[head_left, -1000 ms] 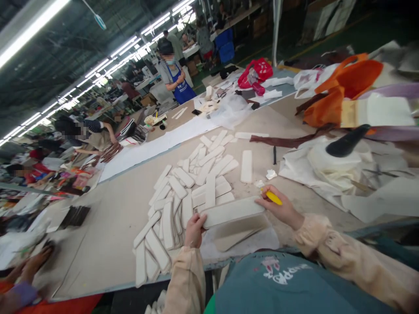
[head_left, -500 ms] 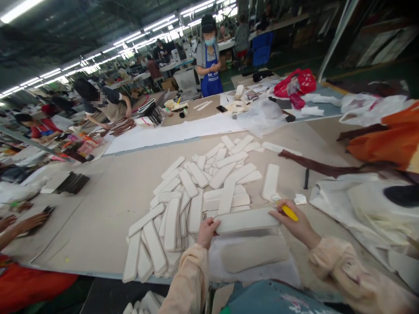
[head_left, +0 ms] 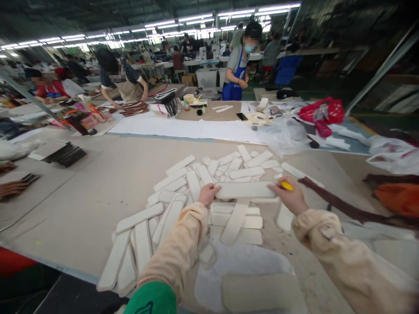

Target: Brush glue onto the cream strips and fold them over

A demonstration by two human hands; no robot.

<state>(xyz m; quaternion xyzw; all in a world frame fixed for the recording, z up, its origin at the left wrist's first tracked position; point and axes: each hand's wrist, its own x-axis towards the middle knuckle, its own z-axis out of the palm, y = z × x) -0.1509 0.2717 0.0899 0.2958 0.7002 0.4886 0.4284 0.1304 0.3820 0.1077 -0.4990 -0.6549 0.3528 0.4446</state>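
A long pale panel with rounded corners (head_left: 244, 190) is stretched between my two hands above the pile. My left hand (head_left: 208, 194) pinches its left end, thumb on top. At the other end my right hand (head_left: 290, 195) grips the panel and also keeps a small yellow-handled tool (head_left: 286, 186) between its fingers; the tool's kind does not show clearly. Below and to the left of my hands lie many similar panels (head_left: 143, 244) in a loose heap. Nearer my body, a grey-beige panel (head_left: 262, 291) rests on a white translucent sheet (head_left: 209, 285).
A dark brown strip (head_left: 343, 203) runs across the table's right side. Plastic bags (head_left: 288, 136) and a red bag (head_left: 322, 111) lie beyond. Co-workers stand across the table, and another person's hand (head_left: 15, 187) is at the far left beside stacked dark pieces (head_left: 67, 155).
Both hands have carried the panel forward, away from my body, from over the white sheet to above the heap. The head view has tilted and turned.
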